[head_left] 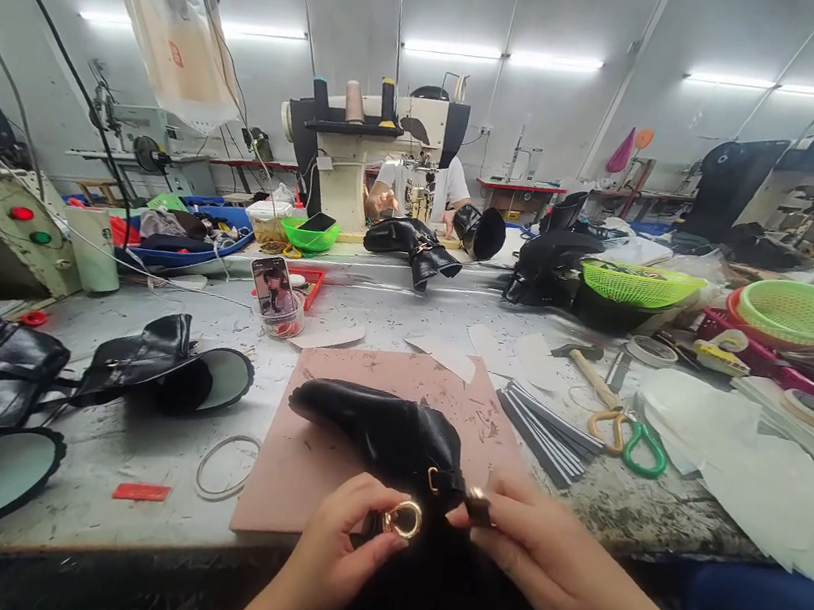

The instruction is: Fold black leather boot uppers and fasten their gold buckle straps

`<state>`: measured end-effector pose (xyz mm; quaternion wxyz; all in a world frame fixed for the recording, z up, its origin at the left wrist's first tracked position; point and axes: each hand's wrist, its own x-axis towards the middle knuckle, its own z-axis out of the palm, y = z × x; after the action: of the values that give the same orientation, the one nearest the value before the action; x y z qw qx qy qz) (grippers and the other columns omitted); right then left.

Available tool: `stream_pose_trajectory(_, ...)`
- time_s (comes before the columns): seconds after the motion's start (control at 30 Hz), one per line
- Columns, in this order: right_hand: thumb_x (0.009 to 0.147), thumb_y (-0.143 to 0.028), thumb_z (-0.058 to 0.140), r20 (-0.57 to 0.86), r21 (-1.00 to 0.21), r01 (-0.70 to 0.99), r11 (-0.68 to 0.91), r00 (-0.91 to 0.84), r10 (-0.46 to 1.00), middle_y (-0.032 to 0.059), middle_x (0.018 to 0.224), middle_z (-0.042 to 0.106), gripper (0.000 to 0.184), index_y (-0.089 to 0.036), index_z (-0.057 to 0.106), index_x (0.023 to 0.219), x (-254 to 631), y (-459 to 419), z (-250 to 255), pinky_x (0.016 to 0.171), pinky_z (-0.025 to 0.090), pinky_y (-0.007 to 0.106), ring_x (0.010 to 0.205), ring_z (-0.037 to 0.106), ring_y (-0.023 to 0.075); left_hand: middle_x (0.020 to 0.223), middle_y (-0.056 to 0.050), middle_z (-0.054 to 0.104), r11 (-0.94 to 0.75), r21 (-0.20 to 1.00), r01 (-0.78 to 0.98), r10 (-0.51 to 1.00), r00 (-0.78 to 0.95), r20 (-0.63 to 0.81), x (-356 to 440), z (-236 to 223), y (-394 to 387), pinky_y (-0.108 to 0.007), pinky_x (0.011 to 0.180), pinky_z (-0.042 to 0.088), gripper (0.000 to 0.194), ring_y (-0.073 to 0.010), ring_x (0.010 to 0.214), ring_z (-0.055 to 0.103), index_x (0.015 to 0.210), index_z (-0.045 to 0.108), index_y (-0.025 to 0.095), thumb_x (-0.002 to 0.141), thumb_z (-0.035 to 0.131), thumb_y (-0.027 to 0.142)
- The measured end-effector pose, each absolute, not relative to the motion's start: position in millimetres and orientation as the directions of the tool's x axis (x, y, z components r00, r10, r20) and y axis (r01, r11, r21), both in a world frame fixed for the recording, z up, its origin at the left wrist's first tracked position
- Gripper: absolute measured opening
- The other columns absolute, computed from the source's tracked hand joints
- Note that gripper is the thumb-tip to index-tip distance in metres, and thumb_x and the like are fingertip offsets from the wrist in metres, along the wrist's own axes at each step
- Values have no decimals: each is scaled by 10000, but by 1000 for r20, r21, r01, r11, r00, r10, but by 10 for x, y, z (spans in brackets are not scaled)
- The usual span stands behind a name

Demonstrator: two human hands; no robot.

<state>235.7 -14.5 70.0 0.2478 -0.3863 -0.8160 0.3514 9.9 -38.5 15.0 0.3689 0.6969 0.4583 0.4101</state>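
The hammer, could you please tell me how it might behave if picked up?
The hammer would probably lift top-heavy, its dark head looking like metal. Its wooden handle looks stiff, and the crosswise head should limit rolling.

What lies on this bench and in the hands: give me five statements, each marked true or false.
1. The left hand holds a gold-coloured ring in its fingers. True.
2. The boot over the pinkish board points its toe right. False: the boot's toe points left.
3. The scissors have one green handle and one orange. True.
4. The hammer lies left of the pinkish board. False: the hammer lies to its right.
5. The phone lies flat. False: the phone is propped up, screen showing.
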Motion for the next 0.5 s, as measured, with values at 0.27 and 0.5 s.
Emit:
stream_pose_trajectory(0.27,801,-230,512,62,-901,316,296,-582,811,16,842,633,168,-242,618,932,2244,-98,432,692,476,276,795,589,178,772,-36,611,-276,953,123,955,148,257,90,108,-421,-276,702,439,177,-177,738,555,873,669,199,765,622,331)
stream_pose_trajectory(0.5,833,-309,477,87,-895,348,279,-477,874,15,748,627,156,-202,582,792,2114,-160,337,664,456,281,717,583,173,780,-24,629,-174,980,-101,974,126,186,120,93,-449,-258,690,448,199,-162,726,567,887,691,233,721,678,342)
